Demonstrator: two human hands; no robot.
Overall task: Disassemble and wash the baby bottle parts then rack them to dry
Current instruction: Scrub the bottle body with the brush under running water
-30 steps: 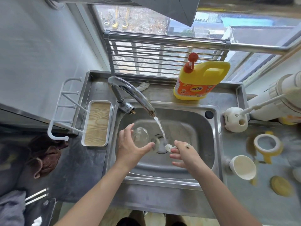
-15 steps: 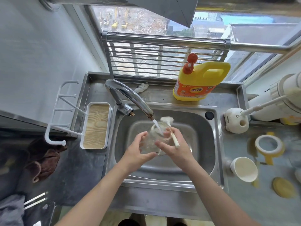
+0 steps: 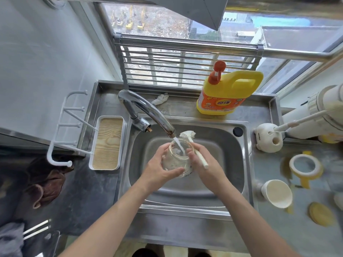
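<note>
While water (image 3: 178, 144) runs from the faucet (image 3: 148, 113), I log both forearms reaching in from the bottom of the view and meeting over the middle of the sink (image 3: 233, 164).

Left hand (image 3: 157, 168): fingers and thumb wrapped round the clear bottle (image 3: 176, 160), thumb across its near side. The bottle is tilted, mouth up and away from me, directly under the spout; the stream falls into the mouth.

Right hand (image 3: 203, 165): pressed against the bottle's right side, fingers curled on the white brush (image 3: 197, 152). The brush is outside the bottle. Its bristle head sits just behind the rim, close to the spout tip; the handle end sticks out over the knuckles toward the right.

The two hands are close together, with only the bottle between them.

Clearances: the bottle hangs above the basin floor, well apart from all four walls. The spout is the nearest obstacle, just above the mouth. The drying rack (image 3: 70, 127) and its tray (image 3: 109, 143) stand just beside the sink's left rim. The detergent jug (image 3: 228, 93) is on the back ledge. On the counter (image 3: 263, 225) to the right lie a cup (image 3: 276, 195) on its side, a yellow ring (image 3: 304, 166) and a brush holder (image 3: 269, 138).
</note>
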